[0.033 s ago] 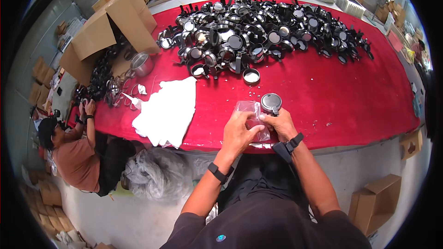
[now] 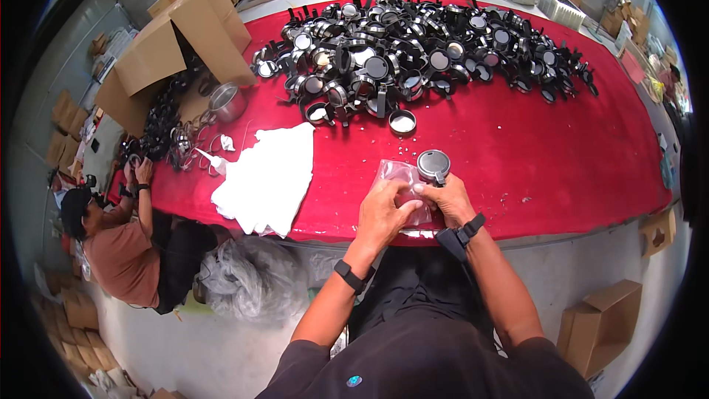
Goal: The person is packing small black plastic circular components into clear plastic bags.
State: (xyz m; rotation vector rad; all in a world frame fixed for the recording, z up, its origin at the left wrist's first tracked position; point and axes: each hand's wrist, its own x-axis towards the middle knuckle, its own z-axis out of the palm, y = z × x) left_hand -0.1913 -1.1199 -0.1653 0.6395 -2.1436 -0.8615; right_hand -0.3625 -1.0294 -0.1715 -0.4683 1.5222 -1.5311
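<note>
At the front edge of the red-covered table, a transparent plastic bag [image 2: 399,171] is pinched in my left hand [image 2: 382,212], its fingers curled over the near part. Close beside it, my right hand [image 2: 450,198] is closed on a round metal piece with a black rim and black handle [image 2: 433,163], its grey disc face turned up. The right thumb and a finger also meet the bag's edge. My palm hides most of the handle. Farther off stands a similar round metal piece [image 2: 402,123] with a white inside.
A large heap of black-handled metal pieces [image 2: 377,68] covers the table's far side. White cloth [image 2: 269,177], a squeeze bottle [image 2: 216,165], a metal pot [image 2: 227,103] and an open carton [image 2: 144,66] lie left. A co-worker [image 2: 118,251] sits there, hands raised.
The plastic bag's upper end has shifted slightly between my hands. Both hands stay almost in place, and the round metal piece remains in the right one.
</note>
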